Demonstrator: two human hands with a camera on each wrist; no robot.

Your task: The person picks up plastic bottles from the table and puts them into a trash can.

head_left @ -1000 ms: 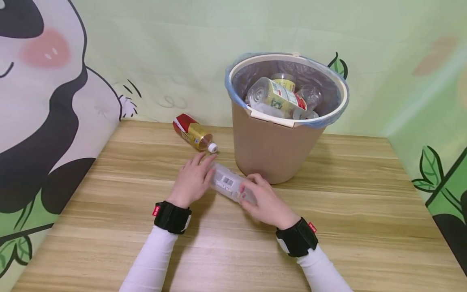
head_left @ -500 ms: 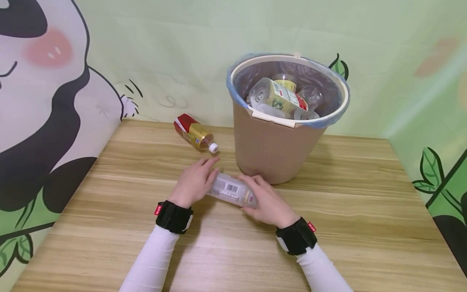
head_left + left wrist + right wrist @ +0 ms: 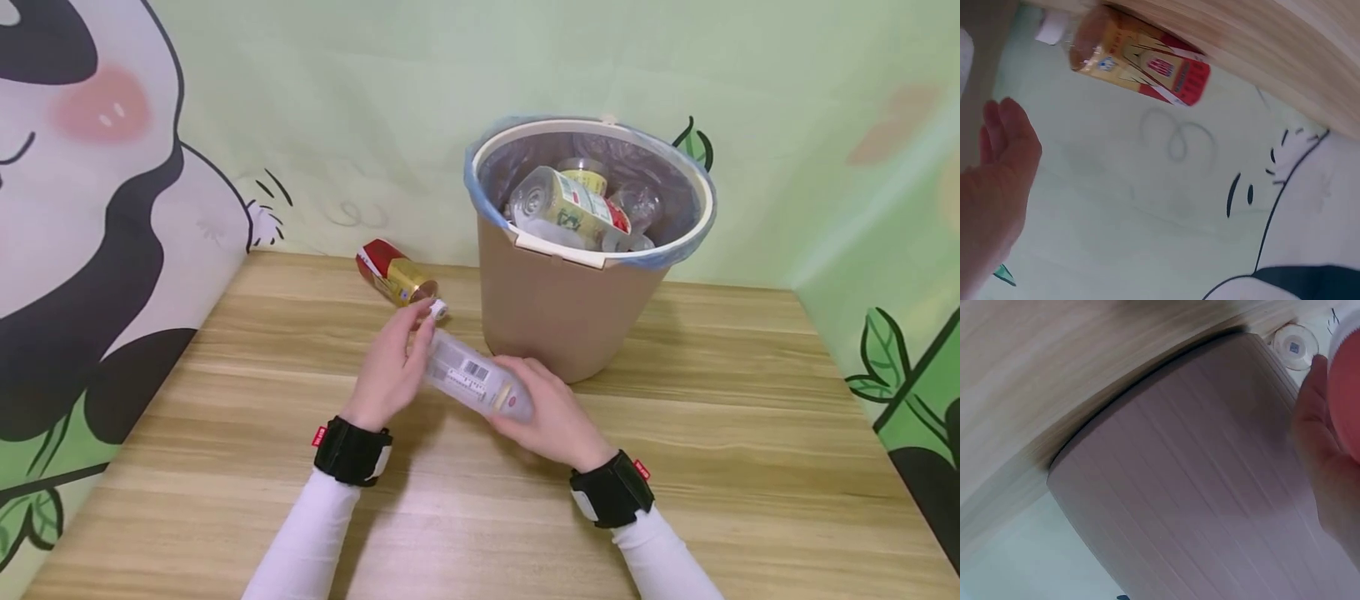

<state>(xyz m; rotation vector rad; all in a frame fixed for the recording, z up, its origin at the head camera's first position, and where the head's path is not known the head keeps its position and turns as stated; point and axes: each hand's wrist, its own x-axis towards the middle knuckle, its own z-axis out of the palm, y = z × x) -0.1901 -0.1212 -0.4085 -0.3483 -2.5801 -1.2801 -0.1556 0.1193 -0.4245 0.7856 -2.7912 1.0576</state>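
Note:
A clear plastic bottle [image 3: 468, 371] with a barcode label lies slantwise between the two hands, close over the table. My right hand [image 3: 551, 412] grips its right end, thumb on the near side and fingers on the far side. A red cap [image 3: 1346, 394] shows beside that hand in the right wrist view. At the bottle's other end my left hand [image 3: 390, 358] is held with fingers extended, fingertips overlapping the white cap of a second bottle [image 3: 397, 275] in the head view. That red and gold bottle lies on its side [image 3: 1147, 62] behind the left hand.
A brown bin [image 3: 558, 308] with a blue liner stands right behind the right hand. Inside are several used plastic containers, a large labelled jar [image 3: 573, 208] on top. A printed cloth wall [image 3: 337, 125] closes off the back of the wooden table [image 3: 465, 525].
My right hand has closed further round the bottle, whose left end has swung away and upward. My left hand's fingers have lifted and straightened toward the second bottle's cap.

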